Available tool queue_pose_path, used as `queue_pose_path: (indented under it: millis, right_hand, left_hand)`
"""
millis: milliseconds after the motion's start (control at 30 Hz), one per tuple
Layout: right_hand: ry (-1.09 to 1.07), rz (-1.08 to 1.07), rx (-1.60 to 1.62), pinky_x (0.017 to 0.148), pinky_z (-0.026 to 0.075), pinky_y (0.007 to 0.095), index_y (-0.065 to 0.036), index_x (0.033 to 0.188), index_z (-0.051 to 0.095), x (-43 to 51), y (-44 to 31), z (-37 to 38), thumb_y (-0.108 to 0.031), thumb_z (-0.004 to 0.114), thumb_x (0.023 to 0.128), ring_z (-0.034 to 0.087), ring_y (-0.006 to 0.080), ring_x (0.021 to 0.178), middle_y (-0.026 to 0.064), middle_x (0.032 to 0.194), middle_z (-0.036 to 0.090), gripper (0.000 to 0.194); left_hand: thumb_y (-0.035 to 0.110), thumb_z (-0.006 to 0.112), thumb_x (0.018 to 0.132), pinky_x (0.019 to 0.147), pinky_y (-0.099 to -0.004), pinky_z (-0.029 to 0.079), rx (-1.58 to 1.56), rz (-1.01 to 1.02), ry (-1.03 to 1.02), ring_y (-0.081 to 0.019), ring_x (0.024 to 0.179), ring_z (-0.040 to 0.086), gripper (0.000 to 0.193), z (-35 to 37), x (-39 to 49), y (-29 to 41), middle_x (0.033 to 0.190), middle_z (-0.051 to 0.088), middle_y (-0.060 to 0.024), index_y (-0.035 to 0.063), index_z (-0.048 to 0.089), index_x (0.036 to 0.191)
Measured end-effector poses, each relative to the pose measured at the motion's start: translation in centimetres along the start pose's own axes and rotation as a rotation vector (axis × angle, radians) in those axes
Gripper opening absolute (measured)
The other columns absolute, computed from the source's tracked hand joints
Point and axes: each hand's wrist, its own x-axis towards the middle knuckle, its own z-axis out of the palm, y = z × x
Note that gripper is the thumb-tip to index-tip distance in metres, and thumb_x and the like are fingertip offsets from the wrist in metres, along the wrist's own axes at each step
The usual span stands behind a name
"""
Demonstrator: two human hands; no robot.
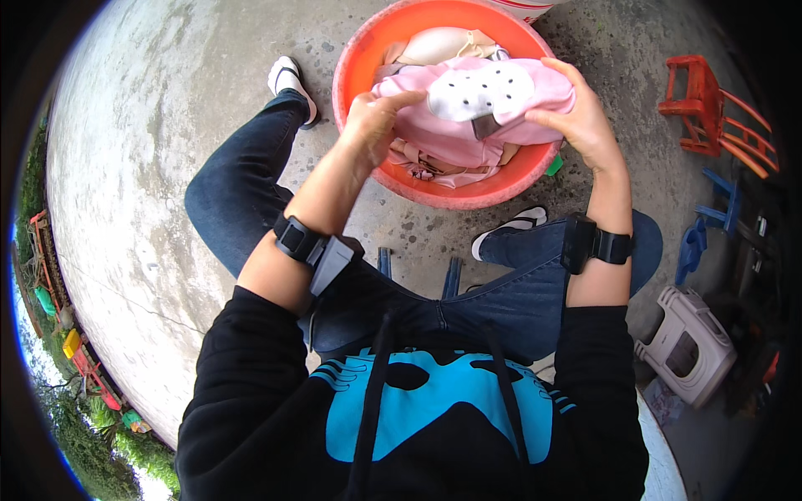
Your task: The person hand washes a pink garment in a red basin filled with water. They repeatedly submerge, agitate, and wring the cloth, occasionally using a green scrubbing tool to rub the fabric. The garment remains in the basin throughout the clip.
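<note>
A pink cloth garment (432,134) with a white patch and small dark spots is stretched between my hands over a round orange plastic basin (463,199). My left hand (374,119) grips its left side, thumb and finger pointing along the cloth. My right hand (579,113) holds the right end, with the thumb in front and fingers behind the top edge. Beige and pale pieces of clothing (438,45) lie in the basin beneath and behind the pink one. A dark patch shows at the lower edge of the white area.
A red-orange plastic stool (695,103) lies on the concrete floor at the right, near a blue stool (720,200), blue slippers (691,250) and a grey-beige plastic stool (689,351). A white container (526,7) stands behind the basin. My feet in flip-flops are on either side.
</note>
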Motion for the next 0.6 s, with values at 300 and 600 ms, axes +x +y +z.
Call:
queue_pose_path:
  millis: [300,600]
  right_hand:
    - [0.334,-0.227,-0.655,0.093,0.041,0.0361,-0.003,0.089,0.066,0.1,1.6,-0.4,-0.01,0.08,0.064,0.048,0.0268,0.108,0.0087,0.114,0.057,0.029]
    - [0.255,0.033,0.666,0.072,0.054,0.0335,-0.008,0.12,0.047,0.8,-2.0,7.5,-0.009,0.046,0.092,0.062,0.0225,0.082,0.0097,0.092,0.061,0.027]
  left_hand:
    - [0.017,0.077,0.076,0.076,-0.0353,0.05,1.221,0.759,0.058,-0.0357,0.077,0.061,0.042,-2.0,0.4,1.6,0.081,0.064,-0.0206,-0.0074,0.061,0.106]
    - [0.035,0.067,0.085,0.069,-0.0313,0.051,-0.032,0.231,-0.063,-0.0138,0.079,0.058,0.039,3.3,2.3,-0.9,0.089,0.058,-0.0064,0.0039,0.053,0.105]
